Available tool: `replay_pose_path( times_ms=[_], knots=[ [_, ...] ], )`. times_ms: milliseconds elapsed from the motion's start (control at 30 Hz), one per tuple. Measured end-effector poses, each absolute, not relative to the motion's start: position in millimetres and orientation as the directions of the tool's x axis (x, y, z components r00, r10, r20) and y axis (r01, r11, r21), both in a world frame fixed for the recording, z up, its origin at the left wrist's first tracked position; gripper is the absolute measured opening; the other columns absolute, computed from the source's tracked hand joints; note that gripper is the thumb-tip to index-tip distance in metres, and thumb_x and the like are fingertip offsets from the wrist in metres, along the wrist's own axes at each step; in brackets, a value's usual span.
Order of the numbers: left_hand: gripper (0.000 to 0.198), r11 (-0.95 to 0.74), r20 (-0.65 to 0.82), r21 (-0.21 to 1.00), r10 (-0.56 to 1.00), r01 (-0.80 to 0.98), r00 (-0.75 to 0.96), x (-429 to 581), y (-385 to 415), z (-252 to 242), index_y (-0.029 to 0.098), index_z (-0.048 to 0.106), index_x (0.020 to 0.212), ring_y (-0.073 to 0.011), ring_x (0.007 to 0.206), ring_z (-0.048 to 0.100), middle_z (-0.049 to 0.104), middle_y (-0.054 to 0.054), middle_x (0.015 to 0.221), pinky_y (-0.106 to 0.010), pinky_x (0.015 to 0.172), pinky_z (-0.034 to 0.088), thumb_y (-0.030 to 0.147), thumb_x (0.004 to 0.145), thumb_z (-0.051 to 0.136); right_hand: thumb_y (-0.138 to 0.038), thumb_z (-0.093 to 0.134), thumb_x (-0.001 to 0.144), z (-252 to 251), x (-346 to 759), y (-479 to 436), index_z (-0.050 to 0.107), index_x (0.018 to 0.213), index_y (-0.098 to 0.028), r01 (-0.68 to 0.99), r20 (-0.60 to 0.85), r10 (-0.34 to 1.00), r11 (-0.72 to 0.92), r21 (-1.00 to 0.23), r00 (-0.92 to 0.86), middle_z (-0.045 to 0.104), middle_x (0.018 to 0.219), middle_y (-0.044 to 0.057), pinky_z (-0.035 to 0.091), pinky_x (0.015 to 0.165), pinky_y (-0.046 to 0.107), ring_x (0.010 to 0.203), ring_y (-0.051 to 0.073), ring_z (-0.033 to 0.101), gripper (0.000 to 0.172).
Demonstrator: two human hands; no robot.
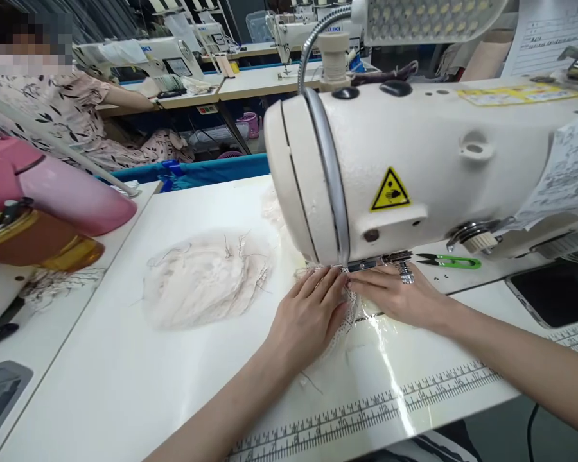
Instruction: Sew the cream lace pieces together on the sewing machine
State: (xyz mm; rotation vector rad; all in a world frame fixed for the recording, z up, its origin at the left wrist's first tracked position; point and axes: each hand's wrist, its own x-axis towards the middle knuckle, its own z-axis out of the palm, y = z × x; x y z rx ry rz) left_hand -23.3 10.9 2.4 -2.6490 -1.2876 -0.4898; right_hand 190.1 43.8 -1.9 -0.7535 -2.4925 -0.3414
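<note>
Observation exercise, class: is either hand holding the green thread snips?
No, the green thread snips lie on the table, apart from the right hand and left hand.

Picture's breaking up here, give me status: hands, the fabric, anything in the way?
Left hand and right hand flat, open, pressing lace piece under sewing machine head. Pile of lace pieces left, apart. Green snips behind right hand, not touching.

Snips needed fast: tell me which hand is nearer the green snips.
Right. The right hand lies just left of the green snips; the left hand rests farther left on the lace.
</note>
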Motion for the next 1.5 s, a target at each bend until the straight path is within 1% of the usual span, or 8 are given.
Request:
replay_pose_path(
  times_ms=[200, 333, 600, 900, 1133, 1333, 1400, 1500],
  knots=[
    [0.040, -0.594, 0.368, -0.003, 0.747, 0.804, 0.553, -23.2, 11.9, 4.2, 0.012, 0.055, 0.125, -0.0242, 0.120, 0.052, 0.058, -0.006, 0.127, -0.041, 0.102, 0.044, 0.034, 0.098, 0.035, 0.000, 0.042, 0.082, -3.6, 190.2, 41.8, 0.060, 0.118, -0.023, 0.589, 0.511, 0.452, 0.796, 0.140, -0.731, 0.065, 0.116, 0.002, 0.048, 0.080, 0.031, 0.102, 0.017, 0.060, 0.047],
    [0.042, -0.584, 0.341, 0.003, 0.764, 0.812, 0.548, -23.7, 11.8, 4.1, 0.012, 0.055, 0.125, -0.0233, 0.122, 0.050, 0.057, -0.007, 0.128, -0.039, 0.103, 0.042, 0.035, 0.098, 0.033, -0.002, 0.043, 0.084, -4.9, 191.9, 43.7, 0.061, 0.116, -0.021, 0.562, 0.477, 0.432, 0.809, 0.171, -0.766, 0.063, 0.120, -0.001, 0.047, 0.078, 0.031, 0.104, 0.017, 0.059, 0.042],
    [0.042, -0.586, 0.333, 0.028, 0.770, 0.810, 0.545, -23.2, 12.1, 2.7, 0.011, 0.055, 0.125, -0.0231, 0.124, 0.048, 0.056, -0.008, 0.130, -0.039, 0.105, 0.040, 0.035, 0.098, 0.032, -0.005, 0.046, 0.085, -18.1, 201.4, 47.3, 0.050, 0.130, -0.023, 0.545, 0.366, 0.479, 0.832, 0.099, -0.798, 0.050, 0.136, -0.002, 0.045, 0.088, 0.035, 0.108, 0.017, 0.057, 0.048],
    [0.036, -0.577, 0.325, 0.045, 0.780, 0.815, 0.535, -22.3, 12.7, 5.5, 0.013, 0.052, 0.124, -0.0232, 0.124, 0.048, 0.056, -0.008, 0.129, -0.040, 0.104, 0.041, 0.032, 0.097, 0.037, -0.005, 0.048, 0.085, -0.7, 188.6, 44.6, 0.064, 0.110, -0.021, 0.573, 0.505, 0.436, 0.806, 0.148, -0.745, 0.064, 0.117, -0.002, 0.046, 0.073, 0.032, 0.088, 0.016, 0.063, 0.034],
    [0.034, -0.571, 0.303, 0.035, 0.788, 0.820, 0.535, -21.1, 12.1, 6.7, 0.012, 0.052, 0.123, -0.0237, 0.124, 0.048, 0.056, -0.008, 0.129, -0.041, 0.102, 0.043, 0.030, 0.096, 0.040, -0.005, 0.048, 0.084, -3.1, 189.2, 44.3, 0.063, 0.113, -0.022, 0.574, 0.473, 0.465, 0.811, 0.112, -0.749, 0.064, 0.118, 0.003, 0.046, 0.080, 0.034, 0.103, 0.019, 0.059, 0.036],
    [0.035, -0.596, 0.309, -0.028, 0.759, 0.803, 0.574, -19.6, 10.5, 16.4, 0.013, 0.052, 0.125, -0.0239, 0.123, 0.049, 0.054, -0.009, 0.132, -0.045, 0.105, 0.040, 0.030, 0.097, 0.038, -0.006, 0.045, 0.087, -0.6, 187.2, 47.4, 0.065, 0.105, -0.017, 0.541, 0.542, 0.412, 0.836, 0.095, -0.732, 0.068, 0.108, 0.002, 0.044, 0.078, 0.035, 0.099, 0.019, 0.060, 0.029],
    [0.033, -0.617, 0.328, -0.069, 0.728, 0.784, 0.602, -22.8, 5.4, 28.5, 0.014, 0.056, 0.121, -0.0249, 0.118, 0.054, 0.058, -0.009, 0.127, -0.046, 0.100, 0.044, 0.028, 0.097, 0.038, -0.006, 0.045, 0.087, 0.1, 186.7, 49.0, 0.065, 0.102, -0.017, 0.515, 0.558, 0.401, 0.855, 0.058, -0.727, 0.070, 0.102, 0.001, 0.045, 0.079, 0.034, 0.099, 0.018, 0.060, 0.027],
    [0.032, -0.713, 0.347, -0.107, 0.626, 0.693, 0.698, -38.0, -10.6, 43.7, 0.015, 0.060, 0.114, -0.0252, 0.103, 0.062, 0.066, -0.008, 0.114, -0.040, 0.079, 0.052, 0.036, 0.094, 0.044, -0.005, 0.045, 0.086, -1.1, 186.9, 51.3, 0.065, 0.096, -0.016, 0.464, 0.564, 0.398, 0.885, -0.030, -0.723, 0.070, 0.097, 0.002, 0.046, 0.081, 0.034, 0.098, 0.017, 0.059, 0.026]
  ],
)
